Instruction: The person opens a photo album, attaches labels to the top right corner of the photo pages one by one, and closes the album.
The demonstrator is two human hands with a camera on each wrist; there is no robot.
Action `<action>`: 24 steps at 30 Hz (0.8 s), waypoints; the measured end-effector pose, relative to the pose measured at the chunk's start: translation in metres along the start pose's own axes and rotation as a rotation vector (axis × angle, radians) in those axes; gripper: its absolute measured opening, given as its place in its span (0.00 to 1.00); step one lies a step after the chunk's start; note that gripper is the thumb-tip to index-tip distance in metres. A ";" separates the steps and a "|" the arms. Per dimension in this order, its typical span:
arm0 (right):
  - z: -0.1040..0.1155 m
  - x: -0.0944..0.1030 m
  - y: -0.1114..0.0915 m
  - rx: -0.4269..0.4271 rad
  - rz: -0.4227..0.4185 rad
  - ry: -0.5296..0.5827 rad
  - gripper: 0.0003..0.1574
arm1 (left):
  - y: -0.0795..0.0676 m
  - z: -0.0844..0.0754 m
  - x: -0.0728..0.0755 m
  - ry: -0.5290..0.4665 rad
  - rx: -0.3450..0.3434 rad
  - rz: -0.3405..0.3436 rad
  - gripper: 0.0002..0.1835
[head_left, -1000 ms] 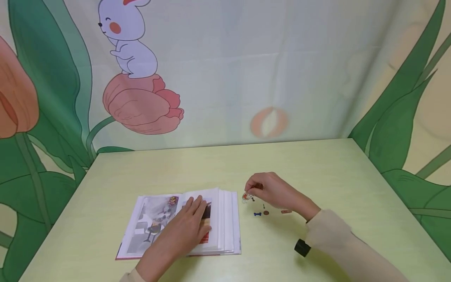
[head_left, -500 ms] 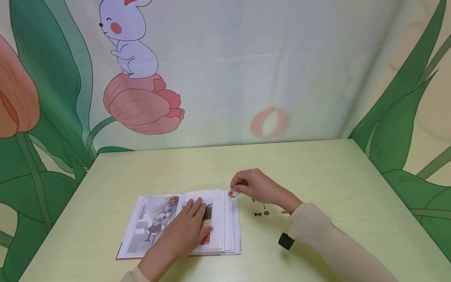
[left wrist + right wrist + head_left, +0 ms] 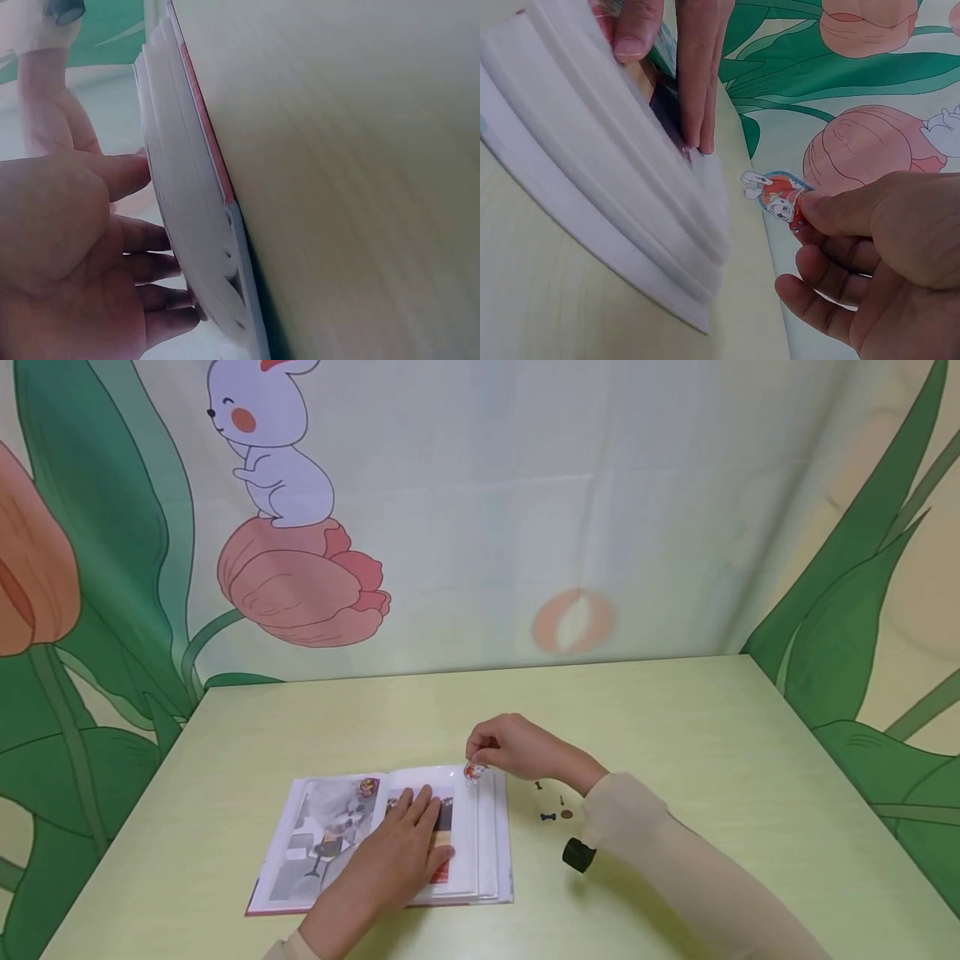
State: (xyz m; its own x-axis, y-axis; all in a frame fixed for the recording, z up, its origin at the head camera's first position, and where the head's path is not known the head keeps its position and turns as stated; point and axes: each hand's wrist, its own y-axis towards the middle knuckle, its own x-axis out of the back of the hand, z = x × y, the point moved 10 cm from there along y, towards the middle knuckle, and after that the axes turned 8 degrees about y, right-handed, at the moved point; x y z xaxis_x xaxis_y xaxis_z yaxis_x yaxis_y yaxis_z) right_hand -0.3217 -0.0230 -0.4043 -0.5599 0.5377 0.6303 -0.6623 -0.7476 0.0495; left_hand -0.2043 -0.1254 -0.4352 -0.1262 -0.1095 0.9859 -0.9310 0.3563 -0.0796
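An open photo album (image 3: 465,839) with pocket pages lies on the table. My left hand (image 3: 397,847) rests on its right page with straight fingers, partly covering a picture (image 3: 441,870) there. Between thumb and forefinger my right hand (image 3: 521,747) pinches a small red and white cartoon sticker (image 3: 780,199), just above the album's upper right corner. In the right wrist view the sticker is apart from the pages. The left wrist view has the left hand (image 3: 75,247) with its fingertips against the page, seen from the near edge.
On the table right of the album lie several tiny pieces, among them a blue bone shape (image 3: 548,817) and a brown oval (image 3: 567,814). A black wrist camera (image 3: 579,855) hangs under the right sleeve. Behind the table (image 3: 675,727) hangs a printed curtain (image 3: 465,527).
My right hand has moved left with the sticker, from beside the small pieces to over the album's upper right corner. The left hand has stayed on the page.
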 end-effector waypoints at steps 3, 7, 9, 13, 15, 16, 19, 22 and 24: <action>0.001 -0.006 0.009 0.007 0.045 -0.021 0.07 | -0.001 -0.002 0.002 0.011 -0.003 -0.009 0.35; 0.004 -0.013 0.021 0.021 0.102 -0.043 0.07 | 0.000 -0.002 0.001 0.025 -0.004 -0.007 0.35; 0.005 -0.015 0.026 0.020 0.122 -0.051 0.07 | 0.000 -0.002 0.000 0.030 -0.006 -0.003 0.35; 0.007 -0.020 0.034 0.008 0.151 -0.047 0.07 | 0.000 -0.002 0.000 0.023 -0.012 -0.006 0.35; 0.006 -0.023 0.036 -0.003 0.167 -0.043 0.07 | 0.000 -0.003 0.001 0.018 -0.016 -0.007 0.35; 0.005 -0.024 0.037 -0.011 0.175 -0.040 0.07 | 0.000 -0.003 0.000 0.017 -0.017 -0.006 0.35; 0.003 -0.027 0.039 -0.037 0.197 -0.037 0.08 | 0.001 -0.003 0.000 0.017 -0.016 -0.001 0.35; 0.001 -0.029 0.041 -0.058 0.211 -0.043 0.08 | 0.001 -0.003 -0.001 0.020 -0.010 0.004 0.35; 0.000 -0.030 0.042 -0.062 0.218 -0.052 0.08 | 0.001 -0.003 -0.001 0.019 -0.008 0.005 0.35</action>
State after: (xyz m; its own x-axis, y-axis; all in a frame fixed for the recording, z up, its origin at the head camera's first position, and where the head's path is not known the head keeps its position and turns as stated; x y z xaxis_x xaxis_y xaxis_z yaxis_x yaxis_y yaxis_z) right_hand -0.3328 -0.0701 -0.4211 -0.6678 0.3444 0.6598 -0.5586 -0.8178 -0.1386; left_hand -0.2045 -0.1224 -0.4355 -0.1241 -0.0901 0.9882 -0.9275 0.3644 -0.0833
